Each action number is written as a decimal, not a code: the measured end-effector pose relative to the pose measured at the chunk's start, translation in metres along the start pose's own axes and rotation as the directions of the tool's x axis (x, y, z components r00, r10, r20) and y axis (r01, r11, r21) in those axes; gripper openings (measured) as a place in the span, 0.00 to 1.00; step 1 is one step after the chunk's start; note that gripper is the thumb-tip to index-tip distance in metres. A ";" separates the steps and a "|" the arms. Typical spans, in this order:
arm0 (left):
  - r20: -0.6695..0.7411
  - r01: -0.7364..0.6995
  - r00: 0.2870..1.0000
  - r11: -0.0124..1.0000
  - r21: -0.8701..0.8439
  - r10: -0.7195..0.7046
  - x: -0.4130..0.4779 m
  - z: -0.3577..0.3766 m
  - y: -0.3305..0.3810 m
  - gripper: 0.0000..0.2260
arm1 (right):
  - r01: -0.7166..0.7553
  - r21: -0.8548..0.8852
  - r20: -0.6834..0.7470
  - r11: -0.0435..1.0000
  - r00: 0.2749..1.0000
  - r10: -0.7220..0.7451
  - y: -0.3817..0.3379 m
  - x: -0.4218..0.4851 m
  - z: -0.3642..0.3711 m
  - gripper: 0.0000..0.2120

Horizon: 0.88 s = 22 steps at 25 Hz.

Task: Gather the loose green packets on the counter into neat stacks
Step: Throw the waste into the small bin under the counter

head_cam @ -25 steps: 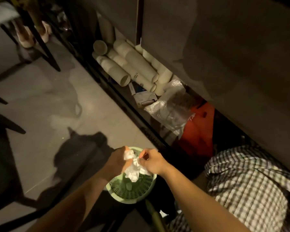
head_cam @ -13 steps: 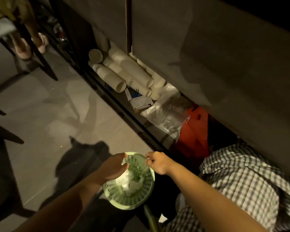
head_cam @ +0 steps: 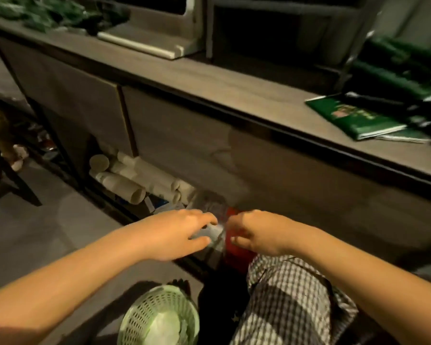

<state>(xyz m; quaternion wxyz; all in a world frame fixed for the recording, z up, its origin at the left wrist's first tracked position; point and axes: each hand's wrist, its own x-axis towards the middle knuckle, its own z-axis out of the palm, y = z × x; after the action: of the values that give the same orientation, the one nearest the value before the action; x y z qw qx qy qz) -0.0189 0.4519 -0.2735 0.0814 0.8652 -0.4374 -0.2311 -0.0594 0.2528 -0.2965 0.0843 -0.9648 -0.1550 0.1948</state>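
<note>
**Green packets**: flat on the counter at its right end, close to the front edge, one lying over another and slightly fanned. Printed faces up, lettering too blurred to read.

**Rear pile**: more green packets behind the first ones, heaped beside a dark shelf frame. Heavily blurred.

**Loose heap**: a third group of green packets at the counter's far left end. Outlines too soft to count.

**Left hand**: below counter level, in front of the cabinet face, palm down. Fingers spread and nearly straight, holding nothing.

**Right hand**: just beside the left, with a narrow gap between. Fingers loosely curled downward, nothing visible in them. Both hands well apart from every packet.

**Pale tray-like unit**: on the counter, between the loose heap and the shelf frame.

**Paper cup stacks**: on their sides on the low shelf under the counter, left of the hands.

**Clear plastic bag** and **red bag**: on the same low level, partly hidden behind the hands.

**Green perforated basket**: on the floor at the bottom edge, below the left forearm. Crumpled white material inside.

**Checked fabric**: right of the basket, beneath the right forearm.
</note>
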 end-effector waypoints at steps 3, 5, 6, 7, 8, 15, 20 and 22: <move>-0.104 -0.125 0.985 0.985 0.123 0.138 -0.001 -0.044 0.046 0.21 | -0.028 -0.035 -0.141 0.999 0.990 0.022 0.005 -0.065 -0.045 0.10; -0.180 -0.207 0.955 0.964 0.164 0.236 0.002 -0.068 0.075 0.20 | -0.070 -0.047 -0.221 0.996 0.974 0.058 0.009 -0.109 -0.070 0.09; -0.218 -0.248 0.934 0.953 0.176 0.284 0.005 -0.079 0.088 0.19 | -0.088 -0.050 -0.262 0.995 0.962 0.072 0.011 -0.129 -0.080 0.08; -0.248 -0.289 0.910 0.937 0.195 0.332 0.011 -0.090 0.102 0.19 | -0.108 -0.049 -0.302 0.993 0.949 0.089 0.014 -0.147 -0.090 0.08; -0.271 -0.321 0.887 0.920 0.223 0.375 0.016 -0.099 0.115 0.19 | -0.132 -0.036 -0.332 0.991 0.937 0.113 0.017 -0.163 -0.099 0.07; -0.350 -0.504 0.732 0.811 0.298 0.584 0.070 -0.140 0.211 0.16 | -0.369 0.103 -0.514 0.924 0.775 0.367 0.061 -0.265 -0.138 0.08; -0.413 -0.585 0.644 0.763 0.277 0.644 0.126 -0.146 0.274 0.15 | -0.526 0.216 -0.590 0.822 0.601 0.539 0.108 -0.318 -0.144 0.07; -0.395 -0.589 0.649 0.758 0.279 0.650 0.152 -0.142 0.297 0.18 | -0.592 0.249 -0.616 0.767 0.515 0.597 0.133 -0.335 -0.144 0.07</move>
<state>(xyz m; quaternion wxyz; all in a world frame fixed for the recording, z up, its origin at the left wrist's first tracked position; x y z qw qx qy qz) -0.0876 0.1430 -0.0970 0.2041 0.6951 -0.6872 0.0552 -0.2601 0.0025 -0.0779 0.0654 -0.9615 0.2250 -0.1436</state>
